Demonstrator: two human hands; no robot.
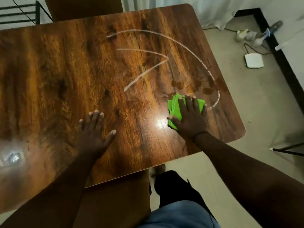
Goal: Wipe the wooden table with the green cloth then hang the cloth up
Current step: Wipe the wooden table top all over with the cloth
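Observation:
The wooden table [82,71] fills most of the view, marked with white curved lines [148,71] and some damp patches near its right edge. A folded green cloth [175,107] lies on the table's right part. My right hand [189,116] presses flat on the cloth with straight, spread fingers. My left hand [94,130] rests flat on the bare wood to the left of it, fingers straight.
A chair back [82,9] stands at the table's far side, a black metal rack [19,14] at the far left. On the floor to the right lie a white box [254,60] with a cable and some clutter [246,34]. A chair seat [115,203] sits below the near edge.

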